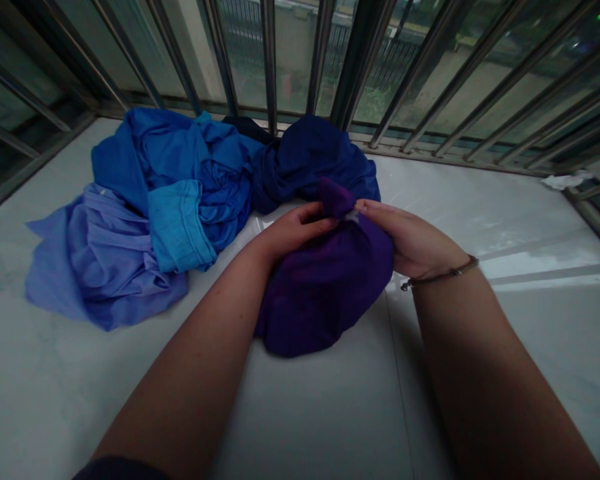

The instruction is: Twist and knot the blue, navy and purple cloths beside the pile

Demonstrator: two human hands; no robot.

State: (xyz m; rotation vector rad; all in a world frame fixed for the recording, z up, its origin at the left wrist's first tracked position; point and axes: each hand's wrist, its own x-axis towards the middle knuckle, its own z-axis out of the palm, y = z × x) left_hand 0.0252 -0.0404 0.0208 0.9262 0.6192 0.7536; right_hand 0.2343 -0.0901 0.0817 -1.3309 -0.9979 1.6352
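Note:
A bunched purple garment [325,293] lies on the pale tiled surface [330,413] in the middle of the view. My left hand [293,230] grips its upper edge from the left, fingers curled into the cloth. From the right, my right hand [410,237] pinches the same upper edge; a thin bracelet sits on that wrist. A tuft of the purple cloth sticks up between the two hands.
A heap of clothes lies behind and to the left: a lilac piece [95,267], bright blue pieces [180,173] and a dark navy one [310,157]. Metal window bars [360,60] fence the far edge and both sides. A white scrap [563,180] lies at the far right.

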